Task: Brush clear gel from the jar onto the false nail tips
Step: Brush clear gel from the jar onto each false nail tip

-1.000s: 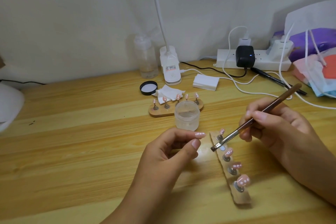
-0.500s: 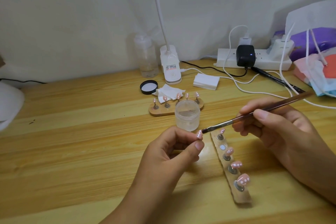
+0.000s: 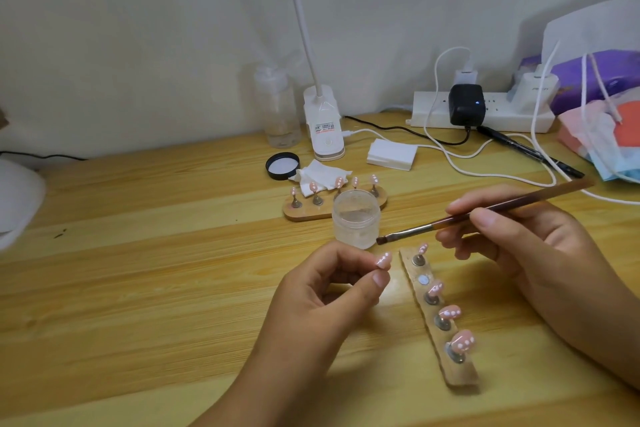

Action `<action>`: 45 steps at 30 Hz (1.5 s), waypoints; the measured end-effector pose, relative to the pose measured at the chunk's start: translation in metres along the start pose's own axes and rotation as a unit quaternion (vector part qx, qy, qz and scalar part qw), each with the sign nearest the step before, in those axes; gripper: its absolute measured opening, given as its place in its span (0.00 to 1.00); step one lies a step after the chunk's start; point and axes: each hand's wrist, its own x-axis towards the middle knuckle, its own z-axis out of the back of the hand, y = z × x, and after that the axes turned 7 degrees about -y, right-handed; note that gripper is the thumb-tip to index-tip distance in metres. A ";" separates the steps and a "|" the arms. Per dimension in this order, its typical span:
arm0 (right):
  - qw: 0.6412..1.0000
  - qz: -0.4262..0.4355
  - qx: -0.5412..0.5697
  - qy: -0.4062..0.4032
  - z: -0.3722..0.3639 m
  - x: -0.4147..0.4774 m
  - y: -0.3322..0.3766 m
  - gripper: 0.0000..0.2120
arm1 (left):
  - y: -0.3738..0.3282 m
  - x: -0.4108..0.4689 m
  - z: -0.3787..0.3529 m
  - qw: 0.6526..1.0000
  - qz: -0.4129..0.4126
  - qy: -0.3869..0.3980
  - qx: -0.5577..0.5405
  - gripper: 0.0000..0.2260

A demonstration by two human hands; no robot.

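The left hand (image 3: pixel 322 302) is pinching one nail tip (image 3: pixel 383 259). The right hand (image 3: pixel 519 246) is pinching the brush (image 3: pixel 426 227) beside the jar (image 3: pixel 356 218); it should be stroking softly, spreading gel thin.

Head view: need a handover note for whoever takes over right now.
Left hand: fingers pinch one nail tip beside the near holder, whose second spot is bare.
Right hand: grips the brush, bristles beside the open jar, apart from the held tip.
Four tips stand on the near holder, five on the far holder.
Done: cannot tell which tips are coated.
Left: brush gel on the held tip, reseat it, continue.
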 end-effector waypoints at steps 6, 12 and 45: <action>0.999 -0.009 0.048 -0.019 0.003 0.003 -0.003 0.12 | -0.002 0.000 -0.002 1.000 -0.011 -0.010 0.009 0.06; 0.997 -0.026 0.069 -0.023 0.001 0.005 -0.002 0.13 | -0.002 0.001 -0.001 1.000 -0.005 -0.005 0.006 0.07; 0.999 -0.038 0.035 -0.005 0.000 0.002 -0.002 0.05 | -0.005 0.000 -0.005 1.000 -0.026 0.006 -0.004 0.02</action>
